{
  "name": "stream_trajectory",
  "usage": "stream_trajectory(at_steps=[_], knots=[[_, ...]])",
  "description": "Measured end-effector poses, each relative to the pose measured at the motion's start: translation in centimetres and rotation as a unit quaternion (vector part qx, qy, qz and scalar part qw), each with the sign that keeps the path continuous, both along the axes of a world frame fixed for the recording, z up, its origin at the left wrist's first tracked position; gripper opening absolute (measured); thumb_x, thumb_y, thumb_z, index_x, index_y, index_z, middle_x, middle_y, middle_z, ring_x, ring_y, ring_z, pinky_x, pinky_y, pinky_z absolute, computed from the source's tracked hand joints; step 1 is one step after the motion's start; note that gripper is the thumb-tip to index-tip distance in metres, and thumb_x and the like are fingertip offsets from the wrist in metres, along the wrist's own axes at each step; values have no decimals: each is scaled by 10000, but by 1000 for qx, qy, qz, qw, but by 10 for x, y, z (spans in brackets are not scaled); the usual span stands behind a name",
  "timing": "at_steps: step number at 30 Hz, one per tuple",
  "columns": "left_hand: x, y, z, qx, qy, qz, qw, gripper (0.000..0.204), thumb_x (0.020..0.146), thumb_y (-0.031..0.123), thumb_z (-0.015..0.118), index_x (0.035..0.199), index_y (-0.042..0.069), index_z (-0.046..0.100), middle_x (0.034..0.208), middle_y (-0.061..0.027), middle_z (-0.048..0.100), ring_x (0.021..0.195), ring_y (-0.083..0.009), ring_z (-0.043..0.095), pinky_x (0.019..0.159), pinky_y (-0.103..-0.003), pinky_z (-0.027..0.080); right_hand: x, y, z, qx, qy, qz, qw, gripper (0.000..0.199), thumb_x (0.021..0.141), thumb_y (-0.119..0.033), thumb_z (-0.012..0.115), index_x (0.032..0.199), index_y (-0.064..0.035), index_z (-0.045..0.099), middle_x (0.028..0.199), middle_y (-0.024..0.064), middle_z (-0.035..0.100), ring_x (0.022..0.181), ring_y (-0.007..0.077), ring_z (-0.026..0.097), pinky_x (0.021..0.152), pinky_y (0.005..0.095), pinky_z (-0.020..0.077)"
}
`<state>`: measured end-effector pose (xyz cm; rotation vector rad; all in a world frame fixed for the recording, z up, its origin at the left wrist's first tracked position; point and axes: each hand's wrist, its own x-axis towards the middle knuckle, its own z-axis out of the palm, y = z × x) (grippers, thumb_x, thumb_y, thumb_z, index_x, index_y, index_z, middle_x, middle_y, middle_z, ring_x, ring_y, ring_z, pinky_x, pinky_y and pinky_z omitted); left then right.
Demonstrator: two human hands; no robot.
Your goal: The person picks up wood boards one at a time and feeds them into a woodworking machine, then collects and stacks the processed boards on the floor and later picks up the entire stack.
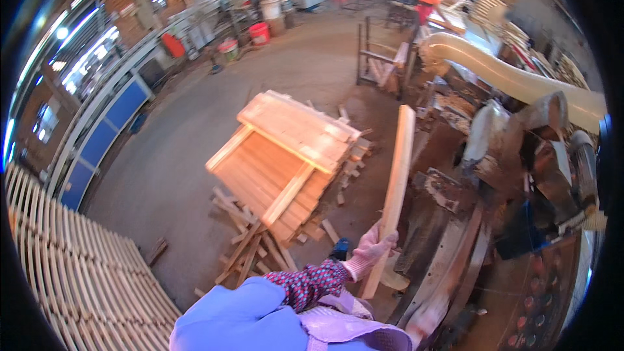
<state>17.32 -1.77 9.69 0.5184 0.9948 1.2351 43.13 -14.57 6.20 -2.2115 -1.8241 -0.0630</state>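
Right hand [372, 245], gloved fingers wrapped round long pale wooden slat [395, 195], upright beside grimy sawing machine [520, 182]; grip low, keep steady. Left hand unseen.

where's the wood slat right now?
Head view, right of centre: the wood slat stands nearly upright in the gloved hand, between the stacked boards on its left and the machine on its right.

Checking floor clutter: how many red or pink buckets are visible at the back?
3: a red bucket mid-floor, a pink one left of it, and a flatter red container further left. Others may be hidden.
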Motion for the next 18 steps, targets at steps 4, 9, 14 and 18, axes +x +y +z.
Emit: stream_trajectory(at_steps=[4, 9, 14, 18], knots=[[-7, -4, 9, 37, -118, 42, 991, 328, 982, 185, 619, 1271, 99, 492, 902, -23, 602, 729, -118, 613, 670, -299, 582, 60, 115, -20, -11, -33, -45, 998, 506, 978, -264, 487, 1436, -54, 454, 1478, 179, 449, 1381, 380, 377, 1159, 443, 303], [12, 0, -14, 83, -133, 28, 987, 329, 1031, 225, 518, 1326, 88, 470, 1005, -30, 632, 821, -118, 618, 708, -283, 563, 44, 156, -1, 42, 172, 19, 984, 487, 970, -206, 549, 1430, -61, 474, 1474, 164, 465, 1354, 344, 430, 1112, 401, 374], [36, -14, -15, 122, -9, -50, 991, 450, 1037, 232, 501, 1438, 57, 402, 1205, -63, 605, 1012, -154, 614, 901, -311, 522, -116, 45, 79, -56, 696, 212, 683, 660, 884, -89, 658, 1474, 14, 381, 1479, 231, 439, 1379, 318, 426, 1144, 359, 344], [-7, 3, -33, 287, 306, -118, 900, 511, 1011, 261, 524, 1434, 2, 400, 1231, -106, 573, 1054, -198, 569, 959, -334, 465, -75, -26, 54, -3, 429, 78, 900, 812, 824, -132, 711, 1510, 18, 303, 1509, 242, 398, 1405, 317, 395, 1145, 366, 335]])
